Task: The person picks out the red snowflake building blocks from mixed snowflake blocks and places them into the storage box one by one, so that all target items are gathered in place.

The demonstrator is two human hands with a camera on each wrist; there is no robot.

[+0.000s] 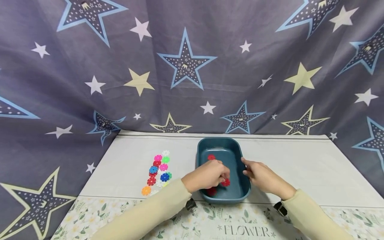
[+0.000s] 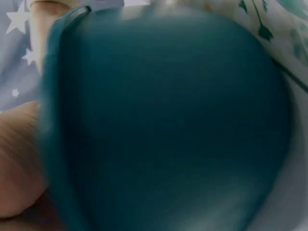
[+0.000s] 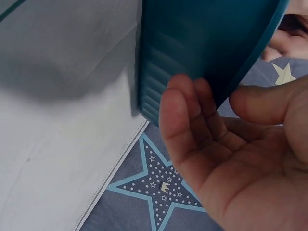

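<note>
Tray: deep teal, rounded-corner rectangular tray (image 1: 223, 200), glossy, plastic by its look; on the tabletop (image 1: 288, 160), far end near the back edge, near end reaching the floral strip (image 1: 105, 216) along the front.
Red pieces, in tray: three visible; flat red flower-shaped disc (image 1: 225, 182) at the left hand's tips, another (image 1: 211, 157) toward the far end, a third (image 1: 211, 191) at the near-left corner.
Left hand (image 1: 207, 174): inside the tray, fingers drawn narrow over the first disc; cannot tell whether they pinch it or merely touch. Left wrist view blurred, no help.
Right hand (image 1: 264, 175): holds the tray's right side, thumb at the rim, other fingers along the outer wall.
Loose group: mixed-colour flower-shaped discs (image 1: 146, 190) on the tabletop, left of the tray, some overlapping.
Sleeve risk: left cream sleeve (image 1: 144, 213) passes close by the group's near end; a low sweep could drag discs toward the front edge.
Tray risk: uneven pull on the right rim could tilt or slide it.
Pick risk: overlapped discs could lift two at once; thin edges could slip a pinch.
</note>
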